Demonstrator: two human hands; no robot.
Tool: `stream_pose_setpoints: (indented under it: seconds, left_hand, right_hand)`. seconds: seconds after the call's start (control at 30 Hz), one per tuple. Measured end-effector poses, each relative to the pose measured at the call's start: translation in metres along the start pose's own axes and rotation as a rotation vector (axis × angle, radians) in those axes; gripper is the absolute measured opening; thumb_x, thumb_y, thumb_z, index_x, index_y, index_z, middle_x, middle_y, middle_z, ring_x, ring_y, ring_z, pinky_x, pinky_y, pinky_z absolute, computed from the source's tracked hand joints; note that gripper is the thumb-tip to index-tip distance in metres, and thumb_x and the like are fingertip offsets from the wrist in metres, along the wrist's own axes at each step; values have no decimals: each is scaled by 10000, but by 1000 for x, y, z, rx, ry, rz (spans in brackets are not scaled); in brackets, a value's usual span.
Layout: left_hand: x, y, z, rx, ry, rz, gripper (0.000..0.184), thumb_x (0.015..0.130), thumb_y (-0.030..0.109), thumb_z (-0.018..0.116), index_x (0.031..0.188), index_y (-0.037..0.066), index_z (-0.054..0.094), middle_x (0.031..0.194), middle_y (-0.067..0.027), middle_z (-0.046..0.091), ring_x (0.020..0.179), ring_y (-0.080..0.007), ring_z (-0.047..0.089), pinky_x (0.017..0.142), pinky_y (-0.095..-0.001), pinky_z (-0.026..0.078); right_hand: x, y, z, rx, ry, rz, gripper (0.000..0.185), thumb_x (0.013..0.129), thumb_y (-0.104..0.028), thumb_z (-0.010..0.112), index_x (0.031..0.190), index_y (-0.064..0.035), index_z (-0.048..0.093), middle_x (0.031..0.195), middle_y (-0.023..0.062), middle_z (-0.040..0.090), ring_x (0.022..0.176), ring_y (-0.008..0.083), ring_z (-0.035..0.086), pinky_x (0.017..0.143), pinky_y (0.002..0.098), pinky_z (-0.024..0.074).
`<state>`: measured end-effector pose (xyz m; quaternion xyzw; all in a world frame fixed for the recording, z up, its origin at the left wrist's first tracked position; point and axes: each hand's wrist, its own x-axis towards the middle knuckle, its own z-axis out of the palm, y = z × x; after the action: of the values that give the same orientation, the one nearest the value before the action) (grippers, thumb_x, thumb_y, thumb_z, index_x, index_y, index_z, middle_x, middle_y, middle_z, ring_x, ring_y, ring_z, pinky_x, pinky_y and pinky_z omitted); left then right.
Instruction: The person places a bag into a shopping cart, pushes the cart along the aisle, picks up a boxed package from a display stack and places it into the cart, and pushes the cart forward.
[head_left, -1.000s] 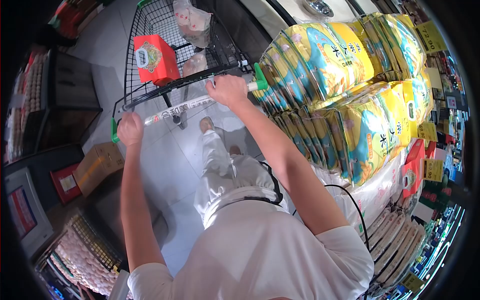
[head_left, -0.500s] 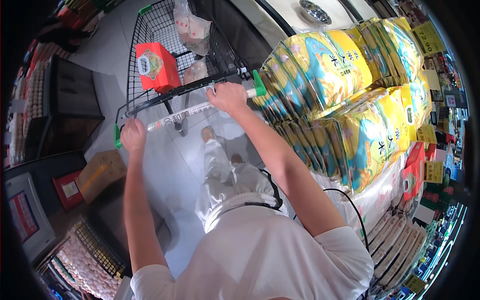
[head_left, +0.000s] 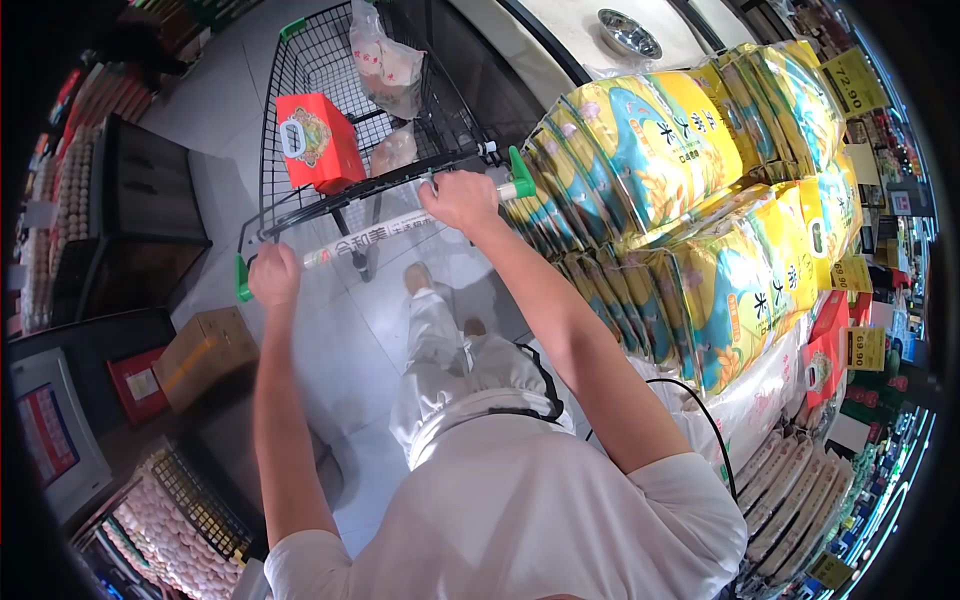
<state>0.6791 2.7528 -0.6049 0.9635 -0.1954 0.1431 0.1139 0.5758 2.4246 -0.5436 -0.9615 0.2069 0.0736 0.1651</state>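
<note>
Both my hands grip the white handlebar [head_left: 375, 237] of a black wire shopping cart [head_left: 268, 175] with green handle ends. My left hand [head_left: 274, 275] is closed round the bar near its left end. Closer to the right end, my right hand [head_left: 463, 203] wraps the bar with its fingers mostly hidden behind the knuckles. Inside the cart stands a red box [head_left: 320, 143] with a white carry handle. A clear plastic bag with red print [head_left: 387, 68] hangs at the cart's far right side. A smaller clear bag [head_left: 394, 151] lies near the handle end.
Stacked yellow and blue rice bags [head_left: 650, 140] rise close by on the right. A metal bowl [head_left: 630, 34] sits on a white surface behind them. On the left are a dark egg stand [head_left: 150, 200], a cardboard box [head_left: 205, 355] and a basket rim [head_left: 200, 510]. Grey tiled floor [head_left: 375, 410] lies underfoot.
The view has shifted very slightly, so the cart, hands and rice bags appear a little lower and the cart a bit further right. Both hands keep their grip on the handlebar.
</note>
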Motion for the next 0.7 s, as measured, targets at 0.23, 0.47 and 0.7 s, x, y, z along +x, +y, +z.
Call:
stream_pose_setpoints:
  seconds: [0.23,0.47,0.7]
  left_hand:
    - [-2,6,0,33,-17,0,366,912,302,476,671,66,618,780,-118,622,673,-370,615,614,-495,470]
    - [-6,4,0,27,-197,-65,446,924,420,444,728,67,633,816,-127,644,724,-380,622,650,-496,477]
    - [13,-15,-11,-49,-819,32,576,898,515,343,758,92,708,799,-139,697,854,-372,659,850,-444,480]
  right_hand:
    - [-2,7,-6,-13,-55,-15,503,863,-472,472,843,-62,762,824,150,724,813,308,711,731,434,558]
    - [-6,12,-7,-20,-140,-4,540,870,-500,459,876,-51,760,870,155,729,881,305,710,782,432,552]
    - [-19,16,1,2,-73,-27,519,872,-469,447,823,-58,759,832,158,724,835,319,709,755,441,548]
